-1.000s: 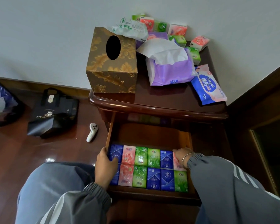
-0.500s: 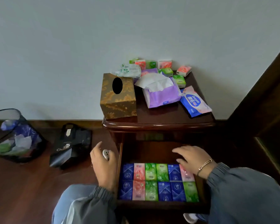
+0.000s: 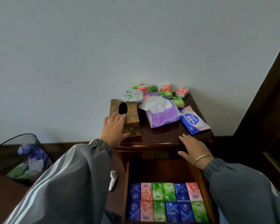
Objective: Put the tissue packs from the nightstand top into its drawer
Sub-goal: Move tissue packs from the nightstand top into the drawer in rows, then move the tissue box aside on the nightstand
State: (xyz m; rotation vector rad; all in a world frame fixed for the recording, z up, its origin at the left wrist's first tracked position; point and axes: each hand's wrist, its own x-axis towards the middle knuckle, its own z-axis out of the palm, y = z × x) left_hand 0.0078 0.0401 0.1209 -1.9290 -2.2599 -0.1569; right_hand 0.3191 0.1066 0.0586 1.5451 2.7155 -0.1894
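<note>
The dark wooden nightstand (image 3: 160, 135) has its drawer (image 3: 127, 183) pulled open, with two rows of blue, pink and green tissue packs (image 3: 166, 201) inside. Several small pink and green tissue packs (image 3: 178, 101) lie at the back of the top, near the wall. My left hand (image 3: 115, 126) lies with straight fingers on the gold patterned tissue box (image 3: 129, 113). At the nightstand's front edge, my right hand (image 3: 192, 147) is flat and open, holding nothing.
A purple soft tissue pack (image 3: 163, 117) with tissue sticking out and a blue-pink wipes pack (image 3: 194, 122) lie on the top. A crumpled plastic wrapper (image 3: 133, 95) sits behind the box. A wire bin (image 3: 19, 159) and a white object (image 3: 113, 180) are on the floor at left.
Both hands have risen out of the drawer to the nightstand top. The left hand now rests on the gold box, the right at the front edge. The view has tilted upward.
</note>
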